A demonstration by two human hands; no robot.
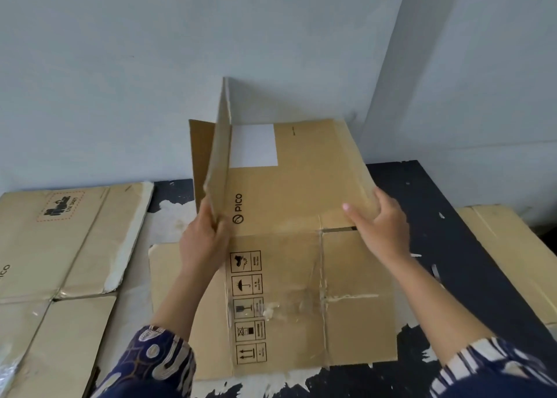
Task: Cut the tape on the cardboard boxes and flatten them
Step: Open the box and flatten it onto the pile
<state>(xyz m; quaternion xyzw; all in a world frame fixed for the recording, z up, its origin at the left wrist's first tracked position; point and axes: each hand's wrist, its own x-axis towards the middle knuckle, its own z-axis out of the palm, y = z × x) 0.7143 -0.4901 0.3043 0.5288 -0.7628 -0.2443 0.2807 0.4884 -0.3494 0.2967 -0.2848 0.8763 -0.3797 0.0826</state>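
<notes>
From the head view, a partly collapsed cardboard box [289, 186] marked "PICO" is held up over the middle of a dark, worn counter [452, 216], and everything else is placed relative to it. The left hand [205, 241] is raised at the box's left edge, where an upright flap [220, 156] is gripped between curled fingers and thumb. The right hand [379, 219] is set against the box's right side, fingers spread and fairly straight on the tilted top panel, thumb tucked behind its edge; whether the edge is pinched cannot be told. Both forearms reach forward from patterned sleeves [156, 364]. The box's lower panels [301, 301] are laid flat on the counter below the hands, showing printed handling symbols and torn tape remnants. A white label [253, 146] is stuck on the raised panel. Nothing is seen inside the box. Flattened boxes [60, 247] are stacked left of it; another carton [506, 247] is lying to its right.
</notes>
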